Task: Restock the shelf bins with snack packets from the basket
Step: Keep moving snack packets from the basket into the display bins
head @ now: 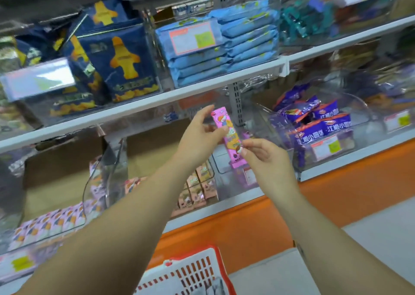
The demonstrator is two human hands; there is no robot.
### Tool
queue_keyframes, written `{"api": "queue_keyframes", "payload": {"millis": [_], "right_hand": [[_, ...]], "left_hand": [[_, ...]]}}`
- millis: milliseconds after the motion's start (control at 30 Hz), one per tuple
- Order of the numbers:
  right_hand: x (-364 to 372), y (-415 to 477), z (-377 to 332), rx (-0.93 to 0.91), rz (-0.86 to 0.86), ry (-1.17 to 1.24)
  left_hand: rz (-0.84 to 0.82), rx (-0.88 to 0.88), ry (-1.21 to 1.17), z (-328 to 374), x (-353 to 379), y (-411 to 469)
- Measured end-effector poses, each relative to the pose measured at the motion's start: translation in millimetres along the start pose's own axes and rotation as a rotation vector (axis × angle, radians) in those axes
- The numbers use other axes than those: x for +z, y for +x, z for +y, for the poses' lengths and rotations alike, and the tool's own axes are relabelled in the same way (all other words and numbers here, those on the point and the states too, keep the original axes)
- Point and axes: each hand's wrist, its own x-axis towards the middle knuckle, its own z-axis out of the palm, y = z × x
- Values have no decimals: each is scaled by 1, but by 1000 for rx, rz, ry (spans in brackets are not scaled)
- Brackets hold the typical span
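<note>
At the centre of the frame both hands hold a slim pink snack packet (226, 135) upright before the lower shelf bins (332, 142), the left hand (202, 135) pinching its upper part, the right hand (265, 157) pinching its lower end, above the red-rimmed basket (197, 270) at the bottom centre.

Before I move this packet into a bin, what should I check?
1. Left hand pinches the pink packet: ok.
2. Right hand pinches its lower end: ok.
3. Matching stock: the clear bin behind the packet holds something pink; match cannot tell.
4. Room in that bin: cannot tell, blurred.
5. Basket below the arms, probably within reach: ok.
</note>
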Motion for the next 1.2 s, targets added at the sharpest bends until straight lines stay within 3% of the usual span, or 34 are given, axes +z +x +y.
{"api": "queue_keyframes", "payload": {"millis": [200,400,667,800,1000,1200], "right_hand": [[-14,17,36,-9,21,-553],[-10,28,52,-31,32,-630],[5,30,72,-151,164,-607],[8,31,77,-215,196,-641],[9,32,79,-237,213,-714],[12,32,78,-229,225,-734]], "left_hand": [[-169,-41,490,-22,2,64],[-397,-79,1099,-32,22,101],[-755,-282,1215,-43,43,137],[-798,-359,1325,-51,47,142],[-839,-218,1810,-52,53,132],[-952,-143,1771,-59,55,129]]}}
